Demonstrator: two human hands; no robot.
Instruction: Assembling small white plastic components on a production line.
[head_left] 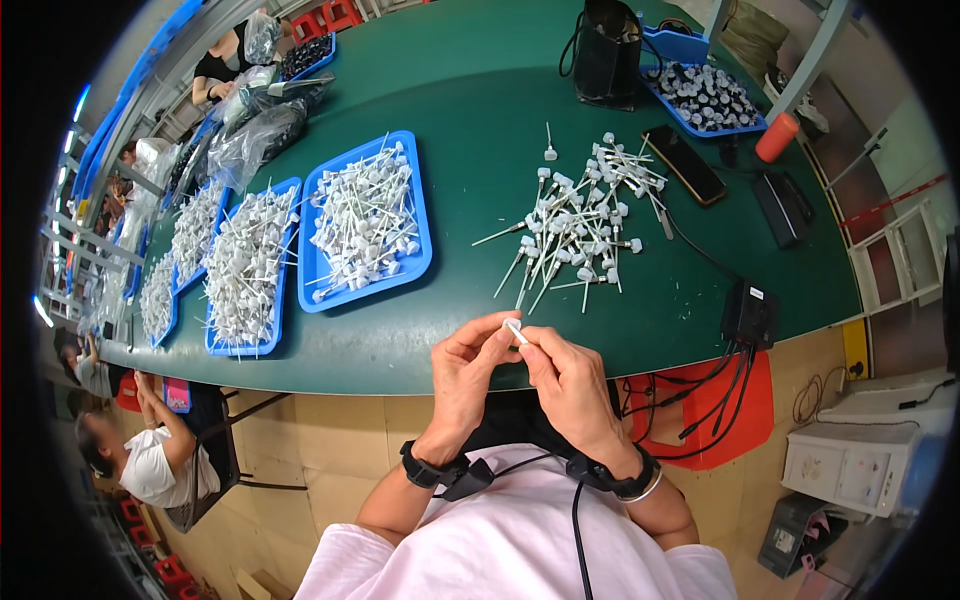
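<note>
Pinching white piece [514,328] near table edge [340,388], bare green surface [380,345] leftward.

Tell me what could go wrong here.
The white part held by the left hand and right hand could drop over the near edge of the table. Cables dangling to the right might snag. The loose pile lies close to the phone, so a careless reach could nudge it.

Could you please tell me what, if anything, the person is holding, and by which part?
A small white plastic piece: the left fingers pinch its wider head, the right fingers seemingly its narrower end.
</note>
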